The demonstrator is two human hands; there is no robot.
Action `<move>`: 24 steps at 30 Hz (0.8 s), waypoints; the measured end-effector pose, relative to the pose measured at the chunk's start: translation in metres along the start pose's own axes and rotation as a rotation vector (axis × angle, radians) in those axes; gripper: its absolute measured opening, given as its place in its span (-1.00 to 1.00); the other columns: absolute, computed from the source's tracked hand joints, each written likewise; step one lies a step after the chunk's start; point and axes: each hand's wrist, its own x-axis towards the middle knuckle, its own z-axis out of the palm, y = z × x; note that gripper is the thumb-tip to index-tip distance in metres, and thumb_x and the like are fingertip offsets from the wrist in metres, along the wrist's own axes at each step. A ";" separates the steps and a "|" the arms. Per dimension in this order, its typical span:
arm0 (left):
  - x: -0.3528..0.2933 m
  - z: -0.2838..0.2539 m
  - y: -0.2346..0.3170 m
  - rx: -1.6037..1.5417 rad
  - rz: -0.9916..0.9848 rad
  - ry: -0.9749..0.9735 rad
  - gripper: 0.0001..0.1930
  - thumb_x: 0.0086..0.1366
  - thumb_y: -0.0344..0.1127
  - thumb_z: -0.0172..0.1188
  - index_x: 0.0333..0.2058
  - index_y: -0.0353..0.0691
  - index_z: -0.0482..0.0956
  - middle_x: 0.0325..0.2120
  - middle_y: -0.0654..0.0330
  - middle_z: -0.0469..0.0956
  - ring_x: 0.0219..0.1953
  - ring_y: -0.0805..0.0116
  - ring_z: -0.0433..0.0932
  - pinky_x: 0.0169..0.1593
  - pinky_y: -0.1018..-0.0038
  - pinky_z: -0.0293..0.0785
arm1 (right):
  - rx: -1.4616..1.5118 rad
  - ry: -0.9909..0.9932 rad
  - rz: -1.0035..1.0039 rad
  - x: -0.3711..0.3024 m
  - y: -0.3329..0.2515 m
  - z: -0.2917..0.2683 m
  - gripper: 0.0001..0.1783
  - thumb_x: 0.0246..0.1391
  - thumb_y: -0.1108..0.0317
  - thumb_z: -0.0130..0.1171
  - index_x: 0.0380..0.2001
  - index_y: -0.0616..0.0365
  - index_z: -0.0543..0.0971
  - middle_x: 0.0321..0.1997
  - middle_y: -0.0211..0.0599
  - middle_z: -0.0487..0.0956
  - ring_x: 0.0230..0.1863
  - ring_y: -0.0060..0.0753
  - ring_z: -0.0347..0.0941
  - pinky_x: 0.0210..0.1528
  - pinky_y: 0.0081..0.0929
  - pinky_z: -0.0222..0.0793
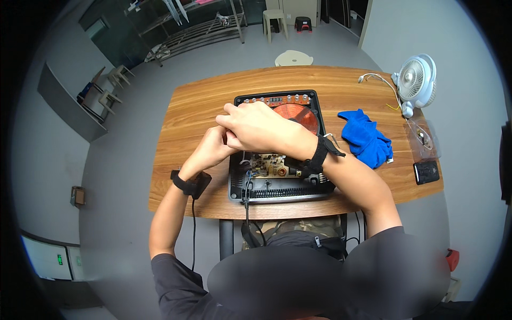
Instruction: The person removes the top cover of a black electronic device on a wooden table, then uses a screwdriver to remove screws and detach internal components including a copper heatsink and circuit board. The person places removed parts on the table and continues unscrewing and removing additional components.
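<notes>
An opened induction cooker [277, 192] lies on the wooden table in front of me, with its copper coil [296, 114] and circuit board [271, 164] exposed. Over the left side of its casing my two hands meet. My left hand [213, 146] is closed, its fingertips up against the right. Reaching across the cooker from the right, my right hand [255, 125] lies partly over the left, its fingers bent and closed. Whatever is between the fingers is hidden. A black strap circles each wrist.
Right of the cooker lies a crumpled blue cloth [365, 140]. A white fan [416, 82] with its cable stands at the far right, a dark phone-like device [426, 173] near the right edge. One black cable [246, 208] leaves the cooker over the front edge of the table [192, 106].
</notes>
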 end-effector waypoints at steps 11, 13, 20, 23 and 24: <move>0.002 0.012 0.012 0.191 0.085 0.052 -0.72 0.11 -0.32 0.48 -0.35 -0.40 0.63 -0.46 0.09 0.70 -0.34 0.28 0.69 -0.24 0.35 0.58 | -0.138 -0.037 0.146 0.007 -0.005 -0.002 -0.62 0.14 0.10 0.10 -0.45 0.23 0.63 -0.59 -0.01 0.63 -0.51 0.03 0.63 -0.40 -0.12 0.51; 0.003 0.008 0.014 0.243 0.118 0.021 -0.72 0.13 -0.31 0.47 -0.31 -0.40 0.63 -0.43 0.10 0.70 -0.31 0.28 0.69 -0.21 0.34 0.58 | -0.108 -0.038 0.126 0.004 -0.006 -0.001 -0.66 0.11 0.14 0.09 -0.41 0.22 0.64 -0.54 0.02 0.63 -0.47 0.05 0.64 -0.37 -0.10 0.52; -0.004 0.001 -0.001 0.082 0.067 -0.002 -0.69 0.14 -0.33 0.45 -0.23 -0.40 0.61 -0.32 0.04 0.70 -0.23 0.30 0.68 -0.16 0.37 0.57 | 0.002 -0.084 0.108 -0.001 -0.012 -0.010 -0.63 0.14 0.07 0.09 -0.34 0.17 0.67 -0.31 0.12 0.64 -0.30 0.08 0.65 -0.32 -0.10 0.53; -0.006 0.005 0.011 0.118 0.069 -0.007 -0.71 0.15 -0.34 0.46 -0.24 -0.40 0.61 -0.34 0.06 0.71 -0.24 0.34 0.68 -0.18 0.41 0.56 | -0.119 -0.173 0.198 0.006 -0.012 -0.018 -0.49 0.20 -0.09 0.11 -0.41 0.20 0.68 -0.50 0.03 0.65 -0.44 0.05 0.64 -0.38 -0.14 0.52; -0.005 0.009 0.025 0.151 0.024 -0.002 -0.72 0.15 -0.34 0.46 -0.25 -0.39 0.62 -0.35 0.06 0.71 -0.26 0.35 0.68 -0.20 0.42 0.56 | -0.148 -0.177 0.218 0.009 -0.011 -0.018 -0.48 0.19 -0.09 0.12 -0.46 0.18 0.69 -0.50 -0.01 0.66 -0.42 0.01 0.66 -0.38 -0.18 0.53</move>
